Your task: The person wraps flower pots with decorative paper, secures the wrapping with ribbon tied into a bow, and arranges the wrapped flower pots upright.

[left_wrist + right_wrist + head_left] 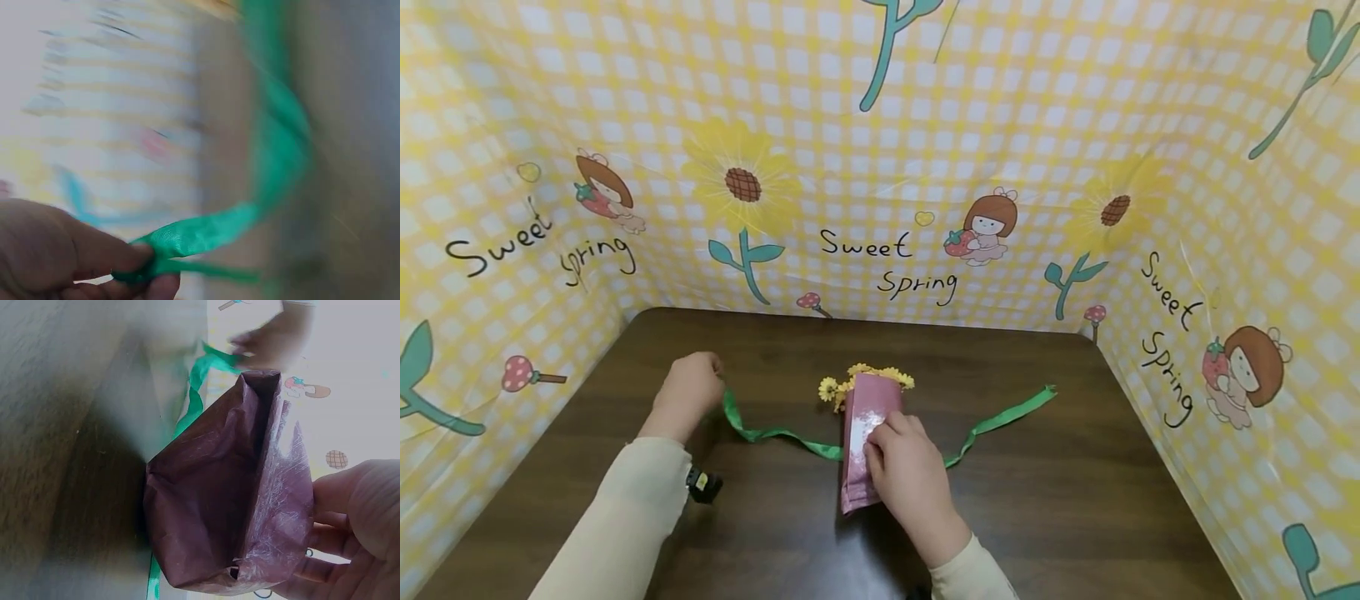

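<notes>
A bouquet of small yellow flowers (827, 388) in a shiny pink wrapper (867, 408) lies near the middle of the table. My right hand (910, 471) holds it from above with bent fingers; in the right wrist view the fingertips are hidden behind the wrapper's edge. The wrapper's folded bottom end (200, 506) faces that camera. A green ribbon (782, 434) runs beneath the bouquet and sticks out on both sides. At the left, my left hand (688, 387) pinches one end of the ribbon (206, 232) between thumb and fingers.
The dark wooden table (1000, 525) is closed in at the back and sides by a yellow checked cloth (880, 175) with printed flowers and lettering. The ribbon's free right end (1037, 402) lies loose on the table.
</notes>
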Action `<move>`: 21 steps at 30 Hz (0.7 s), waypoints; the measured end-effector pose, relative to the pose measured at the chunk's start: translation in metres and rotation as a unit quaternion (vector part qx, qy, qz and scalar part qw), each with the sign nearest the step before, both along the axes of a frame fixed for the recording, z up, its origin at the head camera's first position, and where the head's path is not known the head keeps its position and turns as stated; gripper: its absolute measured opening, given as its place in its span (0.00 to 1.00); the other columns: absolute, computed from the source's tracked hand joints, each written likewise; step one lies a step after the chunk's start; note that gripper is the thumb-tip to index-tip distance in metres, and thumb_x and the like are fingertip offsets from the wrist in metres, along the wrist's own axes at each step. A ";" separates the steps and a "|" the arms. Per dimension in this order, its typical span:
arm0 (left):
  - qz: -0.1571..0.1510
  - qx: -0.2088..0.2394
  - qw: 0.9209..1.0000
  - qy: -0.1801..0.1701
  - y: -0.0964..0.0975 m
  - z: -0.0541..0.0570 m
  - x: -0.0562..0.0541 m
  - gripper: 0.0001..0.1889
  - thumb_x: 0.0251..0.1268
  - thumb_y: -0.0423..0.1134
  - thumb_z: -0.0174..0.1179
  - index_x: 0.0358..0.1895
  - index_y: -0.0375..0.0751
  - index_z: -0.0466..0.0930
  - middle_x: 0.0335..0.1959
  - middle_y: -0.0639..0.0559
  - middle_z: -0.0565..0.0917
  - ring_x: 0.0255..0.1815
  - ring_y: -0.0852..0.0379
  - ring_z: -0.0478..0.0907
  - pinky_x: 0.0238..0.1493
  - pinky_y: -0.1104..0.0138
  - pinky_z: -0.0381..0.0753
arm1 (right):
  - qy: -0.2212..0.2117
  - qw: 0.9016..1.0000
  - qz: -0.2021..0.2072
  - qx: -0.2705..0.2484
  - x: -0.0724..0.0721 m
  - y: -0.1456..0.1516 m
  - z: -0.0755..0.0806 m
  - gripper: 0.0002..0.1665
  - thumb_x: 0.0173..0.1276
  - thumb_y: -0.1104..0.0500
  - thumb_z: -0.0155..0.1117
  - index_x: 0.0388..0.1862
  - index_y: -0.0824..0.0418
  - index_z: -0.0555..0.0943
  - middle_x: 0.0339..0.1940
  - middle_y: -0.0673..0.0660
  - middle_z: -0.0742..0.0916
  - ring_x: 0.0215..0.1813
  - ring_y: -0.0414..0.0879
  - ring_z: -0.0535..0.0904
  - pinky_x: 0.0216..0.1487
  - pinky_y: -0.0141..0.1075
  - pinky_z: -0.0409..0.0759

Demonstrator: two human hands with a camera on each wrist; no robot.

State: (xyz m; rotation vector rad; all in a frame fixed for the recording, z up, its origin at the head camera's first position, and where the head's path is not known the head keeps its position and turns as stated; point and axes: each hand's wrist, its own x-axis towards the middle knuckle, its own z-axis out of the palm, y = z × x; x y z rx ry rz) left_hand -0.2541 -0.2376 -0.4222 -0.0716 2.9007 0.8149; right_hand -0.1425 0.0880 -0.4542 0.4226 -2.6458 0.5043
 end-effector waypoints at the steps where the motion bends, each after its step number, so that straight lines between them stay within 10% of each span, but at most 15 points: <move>1: -0.010 0.029 1.000 0.007 0.007 0.011 0.003 0.12 0.76 0.35 0.47 0.49 0.32 0.78 0.43 0.35 0.82 0.28 0.51 0.76 0.26 0.61 0.75 | 0.001 1.000 0.002 0.002 0.001 0.000 0.000 0.08 0.66 0.50 0.73 0.33 0.53 0.87 0.33 0.46 0.78 0.40 0.44 0.75 0.35 0.36 0.82; 11: -0.093 0.247 0.964 0.028 0.084 0.104 0.037 0.14 0.78 0.41 0.57 0.55 0.34 0.79 0.36 0.43 0.84 0.31 0.50 0.86 0.36 0.62 0.87 | 0.042 0.997 0.020 0.054 0.004 -0.006 -0.008 0.10 0.68 0.47 0.71 0.41 0.50 0.86 0.35 0.50 0.76 0.37 0.47 0.71 0.31 0.37 0.78; 21: -0.146 0.358 0.922 0.024 0.161 0.139 0.041 0.10 0.77 0.37 0.58 0.51 0.33 0.79 0.40 0.39 0.84 0.32 0.47 0.87 0.40 0.56 0.89 | 0.072 0.995 0.022 0.065 0.006 -0.012 -0.008 0.06 0.65 0.51 0.73 0.37 0.51 0.88 0.33 0.50 0.75 0.37 0.47 0.73 0.31 0.39 0.80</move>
